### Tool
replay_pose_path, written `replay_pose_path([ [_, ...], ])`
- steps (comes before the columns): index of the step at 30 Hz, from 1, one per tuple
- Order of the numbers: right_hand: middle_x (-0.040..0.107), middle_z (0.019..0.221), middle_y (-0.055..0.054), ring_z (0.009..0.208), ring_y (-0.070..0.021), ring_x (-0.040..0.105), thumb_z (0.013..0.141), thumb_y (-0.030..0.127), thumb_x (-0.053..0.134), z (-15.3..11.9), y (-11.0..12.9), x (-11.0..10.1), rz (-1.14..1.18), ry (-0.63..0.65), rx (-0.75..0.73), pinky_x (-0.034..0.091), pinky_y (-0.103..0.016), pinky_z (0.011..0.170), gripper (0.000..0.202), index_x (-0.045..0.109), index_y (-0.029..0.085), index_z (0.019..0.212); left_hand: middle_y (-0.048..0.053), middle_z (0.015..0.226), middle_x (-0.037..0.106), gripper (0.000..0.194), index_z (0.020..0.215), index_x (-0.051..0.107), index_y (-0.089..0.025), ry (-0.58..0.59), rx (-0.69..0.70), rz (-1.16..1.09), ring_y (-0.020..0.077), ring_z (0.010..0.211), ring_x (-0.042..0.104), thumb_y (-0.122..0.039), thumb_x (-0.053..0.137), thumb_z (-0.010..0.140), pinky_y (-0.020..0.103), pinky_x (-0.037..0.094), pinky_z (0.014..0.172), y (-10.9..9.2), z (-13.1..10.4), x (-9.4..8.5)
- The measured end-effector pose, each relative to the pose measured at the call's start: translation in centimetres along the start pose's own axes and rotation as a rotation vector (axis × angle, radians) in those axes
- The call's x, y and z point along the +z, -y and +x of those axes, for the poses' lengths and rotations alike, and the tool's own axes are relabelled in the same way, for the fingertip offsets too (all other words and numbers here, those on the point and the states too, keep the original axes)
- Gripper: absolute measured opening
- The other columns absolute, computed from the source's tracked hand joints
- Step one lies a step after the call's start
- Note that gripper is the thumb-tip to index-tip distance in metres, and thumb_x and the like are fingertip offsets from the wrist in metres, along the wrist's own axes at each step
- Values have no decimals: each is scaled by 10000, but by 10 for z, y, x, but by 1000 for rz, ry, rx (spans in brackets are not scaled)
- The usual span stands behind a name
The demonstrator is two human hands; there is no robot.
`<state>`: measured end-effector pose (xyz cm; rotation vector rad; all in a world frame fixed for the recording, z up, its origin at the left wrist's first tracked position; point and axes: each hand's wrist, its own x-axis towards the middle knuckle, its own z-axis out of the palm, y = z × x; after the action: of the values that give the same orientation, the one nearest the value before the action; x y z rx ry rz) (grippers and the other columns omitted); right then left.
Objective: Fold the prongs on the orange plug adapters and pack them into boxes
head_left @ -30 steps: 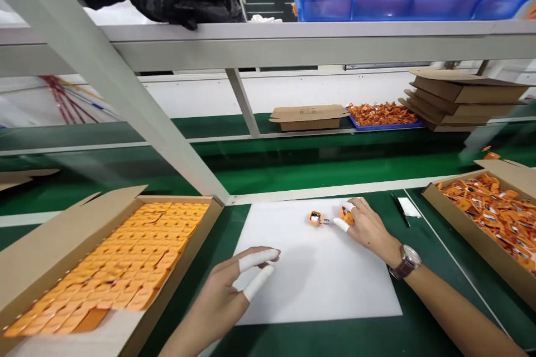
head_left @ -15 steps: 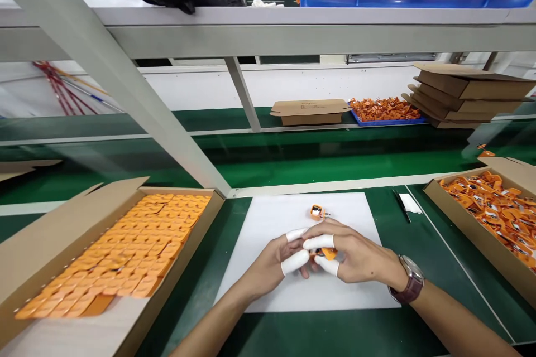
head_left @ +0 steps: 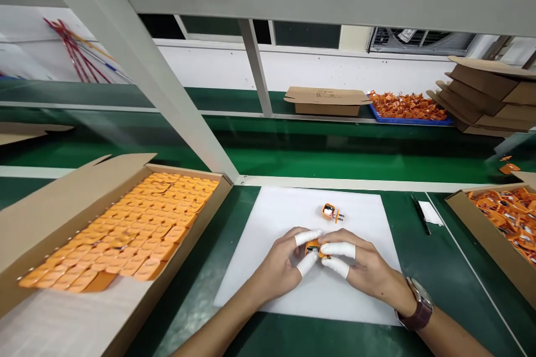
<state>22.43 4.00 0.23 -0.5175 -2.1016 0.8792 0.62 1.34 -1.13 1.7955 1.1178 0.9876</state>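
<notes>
Your left hand and right hand pinch the plug over the sheet, each grip nearly closed; a loose plug lies at one o'clock. Slick caps could let yours slip; uneven pressure might harm its exposed insides.

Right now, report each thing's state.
Held orange part: open, insides showing
Left hand: holding it
Right hand: holding it
Loose orange part: open, prongs showing
White sheet: flat
Left box: open, orange pieces in rows
Right box: open, heaped
Blue tray: heaped
Dark slim tool: lying flat
</notes>
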Motion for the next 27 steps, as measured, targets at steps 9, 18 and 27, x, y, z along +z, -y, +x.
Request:
replay_pose_path([
  [9,671,1044,-67,919,-175,695,836,47,738,-6,0,18,7,-172,6,601,-297,773,391,620,236,1158,74,1048,588,247,1147,587,-229,-179,11,37,180,891,627,-127,513,935,318,536,793,-2,-5,10],
  [18,631,1076,-60,961,-175,664,893,36,656,-8,-1,20,-4,-152,12,595,-307,799,514,572,297,1328,79,1105,710,210,1116,619,-203,-100,-283,-476,201,1041,681,-263,609,914,343,535,986,-2,-2,13],
  [27,675,1236,-119,1070,-235,687,990,62,428,-2,5,-4,-341,144,-42,610,-360,893,525,409,227,1488,66,1036,766,142,996,687,-193,-203,-297,-482,195,940,725,-272,660,881,286,587,858,4,0,18],
])
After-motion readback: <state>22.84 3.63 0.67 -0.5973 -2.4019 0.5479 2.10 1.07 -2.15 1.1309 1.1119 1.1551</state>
